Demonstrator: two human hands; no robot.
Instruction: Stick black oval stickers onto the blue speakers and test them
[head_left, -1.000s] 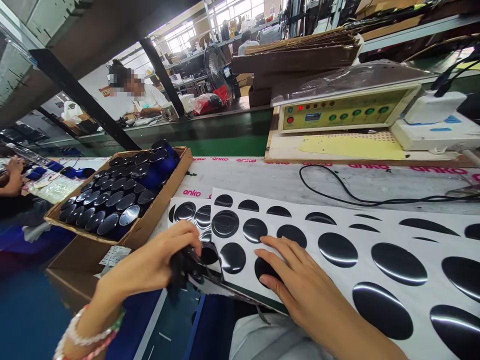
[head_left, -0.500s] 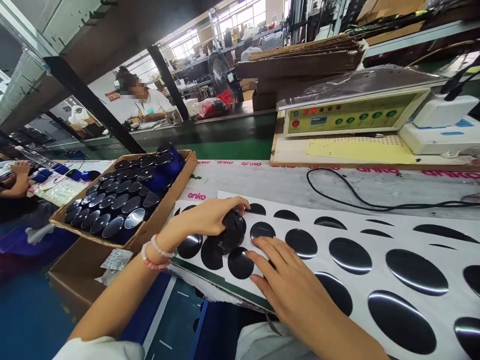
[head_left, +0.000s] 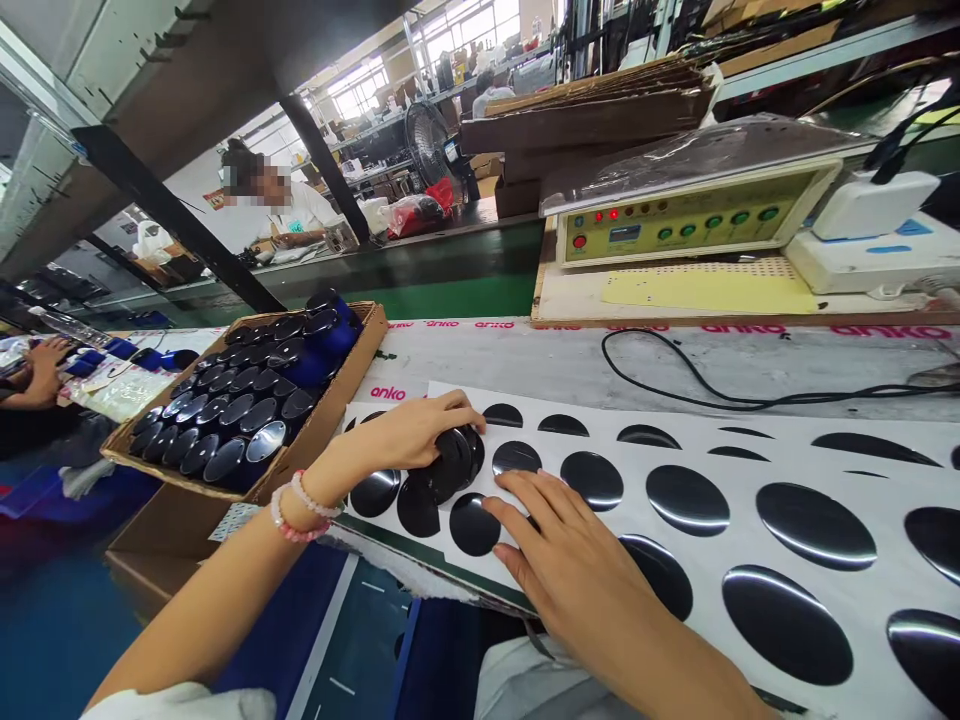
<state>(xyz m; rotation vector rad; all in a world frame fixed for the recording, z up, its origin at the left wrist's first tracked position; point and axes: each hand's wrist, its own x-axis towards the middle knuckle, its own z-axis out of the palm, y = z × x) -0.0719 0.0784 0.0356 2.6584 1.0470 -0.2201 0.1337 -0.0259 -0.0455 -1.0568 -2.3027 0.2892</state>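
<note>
Tabletop: The pale tabletop (head_left: 510, 360) is showing pink "anko" lettering and a worn, frayed near edge; beyond the sheets, a strip is running lengthwise, leaving some room.
White sheets: The overlapping white sheets (head_left: 706, 552) are lying flat, carrying rows of glossy black ovals and reaching the near edge and the right side of the view.
Control unit: The yellow-panelled control unit (head_left: 735, 205) is standing on a board at the far side, two red lights glowing.
Cardboard tray: The tray (head_left: 349, 385) is standing left of the sheets, its wall enclosing shiny blue-black cylinders (head_left: 259, 410).
Right hand: The right hand (head_left: 562, 530) is resting on the sheets, grip spread.
Left hand: The left hand (head_left: 420, 430) is pinching overlapping glossy black discs (head_left: 454, 465) above the sheets' left part.
Black cable: The thin cable (head_left: 739, 402) is looping across the strip.
Bracelets: Pink and white beads (head_left: 291, 530) are circling the left wrist.
</note>
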